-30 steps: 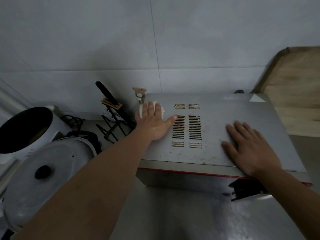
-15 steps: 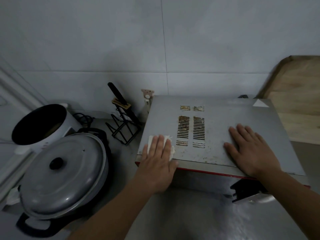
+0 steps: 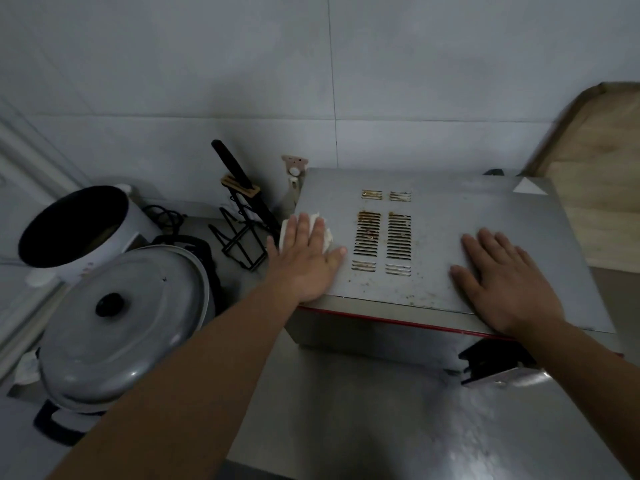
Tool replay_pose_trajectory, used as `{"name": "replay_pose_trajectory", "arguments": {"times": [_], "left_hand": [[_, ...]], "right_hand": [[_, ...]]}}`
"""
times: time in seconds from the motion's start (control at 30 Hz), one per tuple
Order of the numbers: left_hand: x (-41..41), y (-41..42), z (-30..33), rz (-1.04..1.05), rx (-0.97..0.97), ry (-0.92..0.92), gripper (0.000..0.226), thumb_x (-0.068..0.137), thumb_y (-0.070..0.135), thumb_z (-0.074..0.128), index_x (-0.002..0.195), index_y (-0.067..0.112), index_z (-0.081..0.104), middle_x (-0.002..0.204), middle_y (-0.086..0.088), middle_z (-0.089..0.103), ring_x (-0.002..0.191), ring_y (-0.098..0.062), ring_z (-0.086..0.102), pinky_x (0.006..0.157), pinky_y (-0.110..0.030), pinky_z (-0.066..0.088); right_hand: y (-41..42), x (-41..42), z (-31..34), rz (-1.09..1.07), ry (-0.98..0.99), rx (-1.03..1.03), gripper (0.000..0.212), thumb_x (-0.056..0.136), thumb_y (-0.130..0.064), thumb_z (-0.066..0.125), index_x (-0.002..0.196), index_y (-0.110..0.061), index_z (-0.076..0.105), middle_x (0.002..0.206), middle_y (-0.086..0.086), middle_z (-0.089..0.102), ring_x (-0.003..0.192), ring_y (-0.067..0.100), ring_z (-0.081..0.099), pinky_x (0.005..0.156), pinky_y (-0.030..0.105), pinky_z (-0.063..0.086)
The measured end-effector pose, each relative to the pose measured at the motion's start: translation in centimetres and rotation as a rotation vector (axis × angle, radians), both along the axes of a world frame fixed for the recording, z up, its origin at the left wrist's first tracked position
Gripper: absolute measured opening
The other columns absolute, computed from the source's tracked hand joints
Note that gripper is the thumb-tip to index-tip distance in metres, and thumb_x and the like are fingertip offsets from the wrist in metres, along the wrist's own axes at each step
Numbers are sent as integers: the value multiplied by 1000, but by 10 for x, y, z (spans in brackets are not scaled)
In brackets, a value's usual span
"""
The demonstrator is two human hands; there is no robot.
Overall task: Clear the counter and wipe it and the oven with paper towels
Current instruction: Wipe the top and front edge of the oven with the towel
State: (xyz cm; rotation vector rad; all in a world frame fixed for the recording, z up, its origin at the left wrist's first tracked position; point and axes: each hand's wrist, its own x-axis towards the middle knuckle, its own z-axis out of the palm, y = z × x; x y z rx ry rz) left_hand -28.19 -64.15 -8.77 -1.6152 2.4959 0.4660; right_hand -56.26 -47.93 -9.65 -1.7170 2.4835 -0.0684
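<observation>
Steel made up the worktop [image 3: 398, 427], which ran dull and smeared across the lower part of the view, under a wall [image 3: 242, 64] of pale tiles. On it stood the oven [image 3: 485, 216], its flat metal top speckled with brown spots and cut by rusty vent slots [image 3: 382, 233] near the middle, a red strip along its front edge. Left of the oven sat a wide pot under a grey lid [image 3: 124, 317] with a black knob, and behind that a white cooker [image 3: 79, 226] with a dark open bowl. A wooden board [image 3: 602, 174] leaned at the far right, behind the oven. Between the cooker and the oven stood a black wire rack [image 3: 242, 237] holding a knife with a dark handle. The left hand [image 3: 308, 254] lay flat on the oven's left side, fingers straight and close together, pressing a paper towel [image 3: 325, 233] against the metal just left of the slots; the white sheet showed beyond the fingertips and beside the hand. The right hand [image 3: 505, 282] rested palm down on the oven's right front part, fingers straight and slightly spread, holding nothing, well apart from the towel. A small pale hook [image 3: 294, 166] with a face on it hung on the wall behind the oven's back left corner.
</observation>
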Motion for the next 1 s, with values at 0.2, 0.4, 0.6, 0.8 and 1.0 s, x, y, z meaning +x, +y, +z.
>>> {"name": "replay_pose_trajectory", "arguments": {"times": [0.2,0.4,0.6,0.8,1.0], "left_hand": [[7,3,-2,0,1,47,79,96,71,9,158,29,-14,163,4,-28,148,-17,-30,121,-57,-6],[49,50,-10,-31,-84,57,67,104,54,12,159,24,-12,165,2,-23,150,-17,-25,124,-48,-1],[63,64,-15,8,-70,74,69,103,56,16,158,27,-16,164,2,-26,149,-19,-28,124,-49,-2],[52,57,-6,24,-16,-44,92,85,81,1,156,27,-20,162,2,-32,147,-23,-32,117,-56,-14],[10,1,3,80,48,-32,108,73,93,-3,157,26,-19,163,-1,-30,148,-25,-29,119,-62,-8]], "right_hand": [[1,0,-1,2,7,-3,74,94,-69,3,157,-31,2,165,-2,-2,151,15,-4,122,37,4],[1,-3,-4,10,14,-10,78,91,-72,-1,157,-31,3,165,-1,0,151,15,-3,123,37,5],[0,-2,-3,15,28,-9,80,91,-74,-3,157,-29,3,165,-1,0,151,16,-2,122,38,5],[0,-1,-2,2,19,-12,77,94,-71,3,157,-29,5,165,0,1,151,16,-2,122,38,5],[1,2,1,-3,-9,-14,74,94,-69,4,157,-31,2,165,-2,-2,151,15,-4,123,37,3]]}}
